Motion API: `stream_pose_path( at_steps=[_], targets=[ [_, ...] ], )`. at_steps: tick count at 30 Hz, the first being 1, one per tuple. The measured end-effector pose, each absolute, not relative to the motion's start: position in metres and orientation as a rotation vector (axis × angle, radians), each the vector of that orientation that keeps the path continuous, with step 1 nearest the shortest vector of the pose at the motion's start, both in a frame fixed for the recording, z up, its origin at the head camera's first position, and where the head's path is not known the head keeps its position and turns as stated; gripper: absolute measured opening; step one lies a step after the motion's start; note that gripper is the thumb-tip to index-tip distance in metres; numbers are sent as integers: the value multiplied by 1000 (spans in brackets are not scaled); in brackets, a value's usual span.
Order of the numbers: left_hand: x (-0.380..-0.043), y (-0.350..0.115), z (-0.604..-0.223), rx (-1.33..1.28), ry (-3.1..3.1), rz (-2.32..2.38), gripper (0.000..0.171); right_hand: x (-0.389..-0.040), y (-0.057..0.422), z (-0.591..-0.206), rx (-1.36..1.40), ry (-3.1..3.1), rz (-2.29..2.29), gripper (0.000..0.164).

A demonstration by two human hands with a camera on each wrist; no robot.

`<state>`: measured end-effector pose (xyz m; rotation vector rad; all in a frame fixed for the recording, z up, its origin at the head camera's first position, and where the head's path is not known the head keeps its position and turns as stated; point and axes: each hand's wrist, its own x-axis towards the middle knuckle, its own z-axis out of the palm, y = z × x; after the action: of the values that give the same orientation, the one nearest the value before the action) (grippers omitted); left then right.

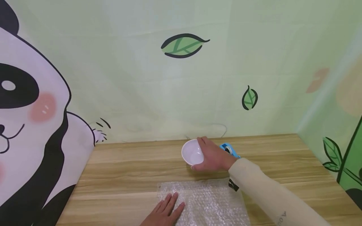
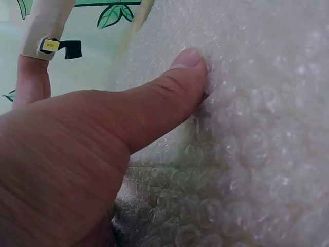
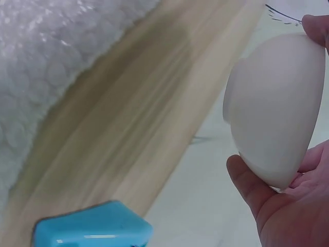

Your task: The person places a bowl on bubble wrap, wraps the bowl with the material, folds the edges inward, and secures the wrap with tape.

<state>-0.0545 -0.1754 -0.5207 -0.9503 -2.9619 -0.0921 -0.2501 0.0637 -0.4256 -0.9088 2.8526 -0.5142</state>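
L hand (image 1: pixel 165 211) flat on bubble wrap (image 1: pixel 210 202) | R hand (image 1: pixel 213 155) grips wht bowl (image 1: pixel 192 152) | inside vis.

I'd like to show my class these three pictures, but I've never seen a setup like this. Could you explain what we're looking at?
There is no robot here: these are one person's two bare hands. The wide picture comes from a camera worn on the head, looking forward and down; the two close ones come from cameras worn on the wrists, one on each.

On the wood-patterned table lies a sheet of bubble wrap, with a blue tape dispenser farther back. The left hand rests on the bubble wrap. The right hand holds a white bowl, which looks raised off the table. Behind is a pale green wall decorated with leaves and a panda.
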Motion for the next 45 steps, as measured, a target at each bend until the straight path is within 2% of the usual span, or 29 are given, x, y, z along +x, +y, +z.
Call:
stream_pose_path(
  at_steps=[8, 22, 29, 35, 45],
  targets=[
    [-56, -175, -517, -962, -3030, -107, 80, -253, 71, -413, -989, 2865, -538, 110],
    [-56, -175, -518, -954, -3051, -127, 78, -252, 76, -400, -1023, 2857, -535, 114],
    [-56, -173, -516, -937, -3030, -93, 77, -249, 79, -400, -1083, 2871, -570, 108],
    [-56, -172, -517, -933, -3024, -88, 76, -243, 83, -402, -1096, 2839, -557, 112],
    [-58, -170, -526, -890, -3031, -113, 75, -220, 89, -411, -1148, 2786, -566, 108]
  ],
)
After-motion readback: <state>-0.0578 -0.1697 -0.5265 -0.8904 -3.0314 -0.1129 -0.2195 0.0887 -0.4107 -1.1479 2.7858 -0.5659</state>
